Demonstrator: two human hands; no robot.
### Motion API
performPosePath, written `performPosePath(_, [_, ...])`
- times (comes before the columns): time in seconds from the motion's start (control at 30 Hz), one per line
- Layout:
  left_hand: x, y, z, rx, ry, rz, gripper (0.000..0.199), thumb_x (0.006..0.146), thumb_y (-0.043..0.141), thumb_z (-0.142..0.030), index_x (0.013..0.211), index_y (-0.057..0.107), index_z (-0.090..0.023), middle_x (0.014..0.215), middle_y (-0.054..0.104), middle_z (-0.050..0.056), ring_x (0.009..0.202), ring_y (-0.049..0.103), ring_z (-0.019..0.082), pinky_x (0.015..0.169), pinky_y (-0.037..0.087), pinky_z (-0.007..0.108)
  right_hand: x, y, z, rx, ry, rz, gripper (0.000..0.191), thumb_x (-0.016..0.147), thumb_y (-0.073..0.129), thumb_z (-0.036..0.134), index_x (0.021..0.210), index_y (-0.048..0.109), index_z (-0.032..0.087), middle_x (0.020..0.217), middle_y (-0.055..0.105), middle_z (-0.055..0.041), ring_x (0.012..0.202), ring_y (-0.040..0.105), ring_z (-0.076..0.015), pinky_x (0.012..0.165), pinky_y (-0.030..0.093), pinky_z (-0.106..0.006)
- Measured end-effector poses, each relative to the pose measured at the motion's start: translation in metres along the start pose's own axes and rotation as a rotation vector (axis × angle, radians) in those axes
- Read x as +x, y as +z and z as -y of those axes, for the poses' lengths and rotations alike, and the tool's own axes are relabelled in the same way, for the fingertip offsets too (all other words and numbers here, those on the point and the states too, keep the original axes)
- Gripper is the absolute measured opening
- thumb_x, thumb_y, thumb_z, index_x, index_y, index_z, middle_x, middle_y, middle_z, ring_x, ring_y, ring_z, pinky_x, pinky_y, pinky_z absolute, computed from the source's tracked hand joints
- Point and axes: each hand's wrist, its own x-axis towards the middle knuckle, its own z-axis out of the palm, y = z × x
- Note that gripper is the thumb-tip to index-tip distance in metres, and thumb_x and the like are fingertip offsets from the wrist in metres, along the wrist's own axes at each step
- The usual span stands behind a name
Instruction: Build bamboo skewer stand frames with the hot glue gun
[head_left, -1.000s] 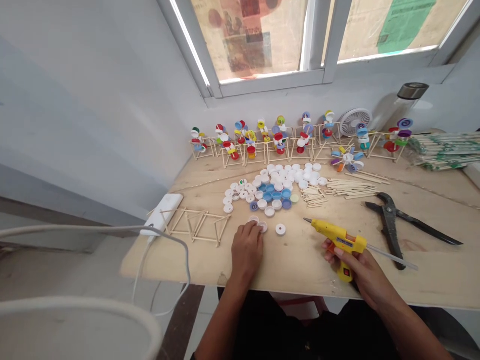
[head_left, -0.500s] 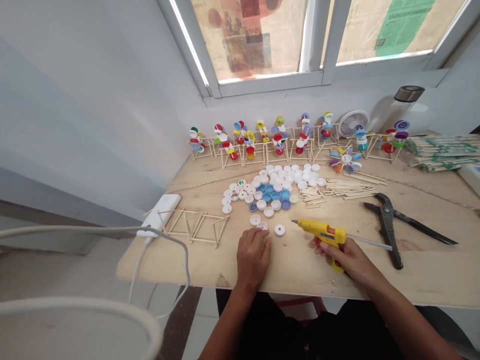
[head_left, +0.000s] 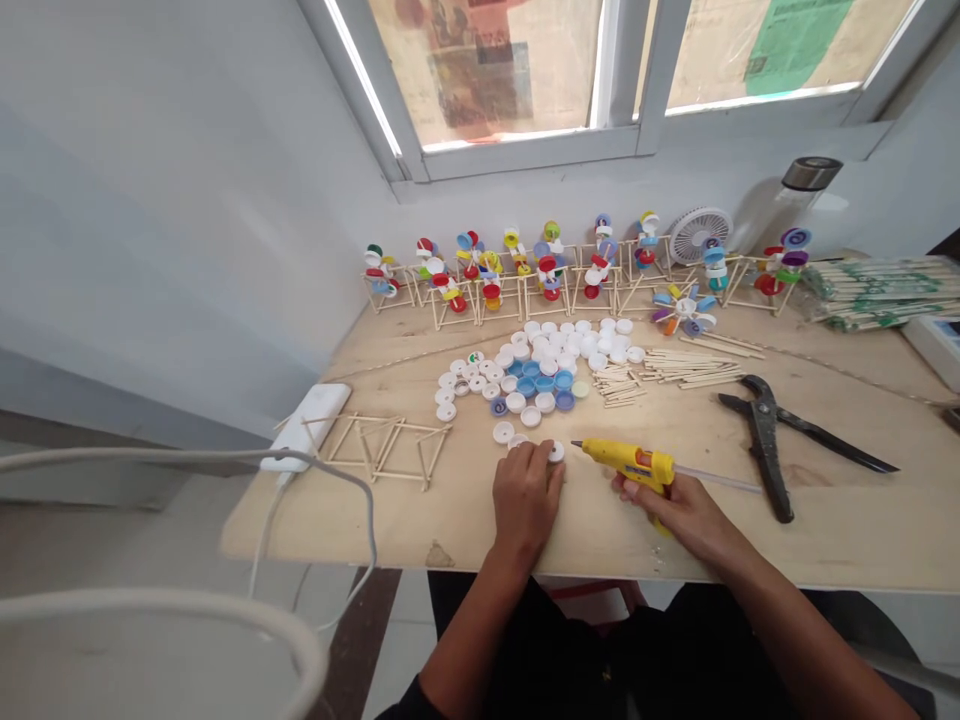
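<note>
In my right hand (head_left: 694,515) is a yellow hot glue gun (head_left: 626,460), its nozzle aimed left just above the table and a clear glue stick (head_left: 720,479) poking out of its back. My left hand (head_left: 527,495) rests on the table with its fingers closed at a white bottle cap (head_left: 556,453) that has a dark hole in its middle. The nozzle tip is close to the right of that cap, apart from it. Beyond my left fingers lie two more white caps, one partly hidden. Behind them spreads a group of white and blue caps (head_left: 544,383).
Black pliers (head_left: 765,435) lie at the right, cut sticks (head_left: 682,366) further back. Stick frames (head_left: 390,450) stand at the left beside a white power strip (head_left: 307,425) with a cable. Along the wall are several cap wheels on stands, a small fan (head_left: 699,236) and a bottle (head_left: 802,195).
My left hand has moved right, from the caps near the group to the single holed cap. My right hand still holds the glue gun, with the nozzle now closer to that cap.
</note>
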Motion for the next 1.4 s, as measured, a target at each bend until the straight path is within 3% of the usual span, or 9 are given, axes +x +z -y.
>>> performPosePath(0.2, [0.001, 0.005, -0.007, -0.059, 0.015, 0.013, 0.028, 0.083, 0.055, -0.019, 0.111, 0.056, -0.02, 0.091, 0.063, 0.005, 0.083, 0.058, 0.021, 0.073, 0.044, 0.033, -0.003, 0.005, -0.007, -0.033, -0.03, -0.093, 0.042, 0.073, 0.066, 0.052, 0.098, 0.072, 0.019, 0.105, 0.071, -0.0065, 0.101, 0.062, -0.0291, 0.09, 0.047, -0.04])
performPosePath(0.4, [0.002, 0.005, -0.011, -0.028, -0.002, 0.033, 0.032, 0.084, 0.054, -0.024, 0.116, 0.054, -0.019, 0.091, 0.063, 0.006, 0.086, 0.058, 0.022, 0.072, 0.042, 0.034, -0.007, 0.009, -0.009, -0.037, -0.042, -0.131, 0.043, 0.076, 0.065, 0.048, 0.108, 0.068, 0.02, 0.105, 0.07, -0.0068, 0.102, 0.061, -0.0301, 0.091, 0.047, -0.042])
performPosePath(0.6, [0.001, 0.007, -0.016, -0.023, 0.007, 0.049, 0.029, 0.084, 0.053, -0.021, 0.112, 0.057, -0.019, 0.09, 0.062, 0.006, 0.085, 0.058, 0.022, 0.073, 0.041, 0.034, -0.006, 0.011, -0.01, -0.078, -0.08, -0.147, 0.037, 0.077, 0.063, 0.046, 0.102, 0.068, 0.019, 0.103, 0.07, -0.0063, 0.102, 0.061, -0.0284, 0.092, 0.046, -0.039])
performPosePath(0.83, [-0.001, 0.004, -0.013, -0.125, 0.021, -0.053, 0.029, 0.082, 0.055, -0.019, 0.111, 0.056, -0.019, 0.091, 0.062, 0.005, 0.084, 0.058, 0.021, 0.074, 0.043, 0.034, -0.009, 0.011, -0.014, 0.073, -0.057, -0.229, 0.037, 0.072, 0.067, 0.05, 0.09, 0.07, 0.018, 0.095, 0.07, -0.0077, 0.092, 0.062, -0.026, 0.082, 0.049, -0.036])
performPosePath(0.97, [0.019, -0.005, -0.015, -0.142, 0.084, -0.046, 0.015, 0.085, 0.05, -0.018, 0.095, 0.061, -0.021, 0.086, 0.064, 0.004, 0.084, 0.058, 0.02, 0.073, 0.042, 0.034, -0.01, 0.007, -0.017, 0.323, -0.105, -0.329, 0.031, 0.073, 0.068, 0.047, 0.084, 0.067, 0.018, 0.083, 0.067, -0.0053, 0.076, 0.06, -0.019, 0.072, 0.048, -0.03])
performPosePath(1.1, [0.051, -0.006, -0.033, -0.025, 0.207, 0.129, 0.01, 0.085, 0.052, -0.019, 0.085, 0.062, -0.021, 0.087, 0.064, 0.004, 0.085, 0.058, 0.021, 0.073, 0.04, 0.036, -0.01, 0.0, -0.019, 0.597, -0.141, -0.389, 0.024, 0.075, 0.067, 0.042, 0.084, 0.065, 0.02, 0.082, 0.066, -0.0029, 0.069, 0.057, -0.0156, 0.067, 0.047, -0.028])
performPosePath(1.17, [0.065, -0.001, -0.044, 0.047, 0.263, 0.196, 0.01, 0.084, 0.053, -0.019, 0.085, 0.063, -0.021, 0.088, 0.064, 0.006, 0.085, 0.057, 0.022, 0.074, 0.04, 0.037, -0.009, -0.003, -0.02, 0.672, -0.14, -0.397, 0.024, 0.075, 0.067, 0.041, 0.085, 0.065, 0.02, 0.084, 0.066, -0.0033, 0.068, 0.057, -0.0162, 0.066, 0.047, -0.03])
performPosePath(1.4, [0.089, 0.027, -0.065, 0.143, 0.32, 0.237, 0.014, 0.082, 0.051, -0.009, 0.084, 0.063, -0.016, 0.087, 0.063, 0.009, 0.086, 0.056, 0.023, 0.073, 0.039, 0.037, -0.008, -0.003, -0.024, 0.781, -0.172, -0.411, 0.022, 0.074, 0.068, 0.039, 0.084, 0.064, 0.019, 0.085, 0.066, -0.004, 0.068, 0.057, -0.0161, 0.066, 0.048, -0.031])
